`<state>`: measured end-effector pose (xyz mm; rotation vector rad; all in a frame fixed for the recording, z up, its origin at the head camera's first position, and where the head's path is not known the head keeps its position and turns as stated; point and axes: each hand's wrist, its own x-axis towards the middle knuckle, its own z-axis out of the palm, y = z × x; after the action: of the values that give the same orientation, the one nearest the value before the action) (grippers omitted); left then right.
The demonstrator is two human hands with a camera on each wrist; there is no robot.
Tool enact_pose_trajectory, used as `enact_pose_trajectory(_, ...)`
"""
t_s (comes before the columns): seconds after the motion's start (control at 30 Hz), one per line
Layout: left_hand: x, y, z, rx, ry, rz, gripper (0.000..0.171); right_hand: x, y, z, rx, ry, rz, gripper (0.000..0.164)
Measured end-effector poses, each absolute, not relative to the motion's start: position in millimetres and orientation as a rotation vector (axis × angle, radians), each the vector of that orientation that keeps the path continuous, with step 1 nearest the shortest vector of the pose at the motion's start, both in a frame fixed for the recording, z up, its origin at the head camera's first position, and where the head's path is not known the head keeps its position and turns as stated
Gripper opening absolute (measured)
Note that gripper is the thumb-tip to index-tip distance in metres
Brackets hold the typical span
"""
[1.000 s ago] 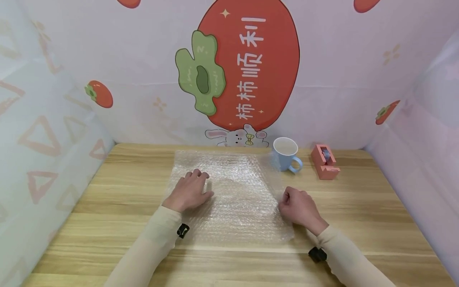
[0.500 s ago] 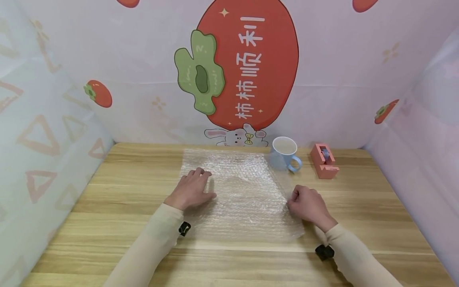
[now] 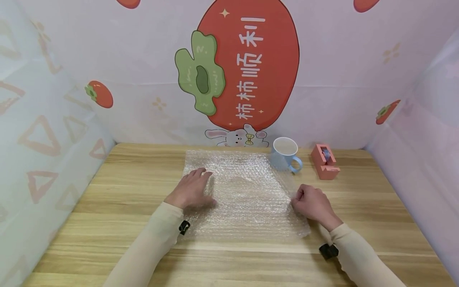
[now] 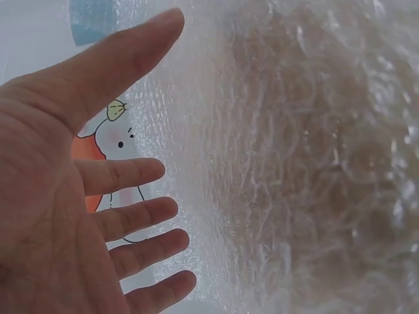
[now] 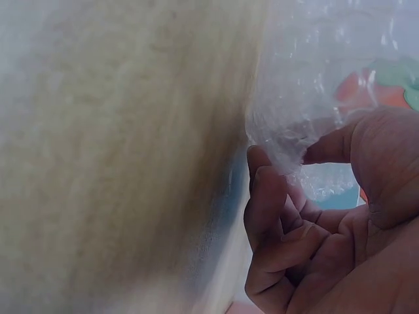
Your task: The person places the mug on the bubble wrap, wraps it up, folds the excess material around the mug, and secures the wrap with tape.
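A clear sheet of bubble wrap [image 3: 247,199] lies spread on the wooden table. My right hand [image 3: 312,203] pinches its right edge between thumb and curled fingers; the right wrist view shows the film [image 5: 288,124] bunched at the fingertips. Over the sheet's left part is my left hand [image 3: 191,189], fingers spread and slightly bent, holding nothing. In the left wrist view its thumb and fingers stand apart beside the bubble wrap [image 4: 294,163]. Whether the left fingertips touch the sheet I cannot tell. A light blue mug [image 3: 283,153] stands at the sheet's far right corner, which overlaps its side.
To the right of the mug sits a pink tape dispenser [image 3: 325,162] with a roll in it. Behind the wooden table [image 3: 107,223] rises a printed backdrop [image 3: 143,79], and cloth walls flank both sides.
The right hand has moved to the right, drawing the bubble wrap along with it. The sheet's left edge has shifted right too, while the left hand has stayed nearly in place.
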<state>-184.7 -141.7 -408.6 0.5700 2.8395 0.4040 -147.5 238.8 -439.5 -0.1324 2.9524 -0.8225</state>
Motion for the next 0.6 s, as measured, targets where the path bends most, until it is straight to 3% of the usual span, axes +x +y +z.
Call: enact_pose_trajectory(0.6, -184.7, -140.9, -412.9, 0.554, 2.791, 0.454, 0.108, -144.7, 233.9, -439.0, -0.091, 2.948, -0.808, 0.014)
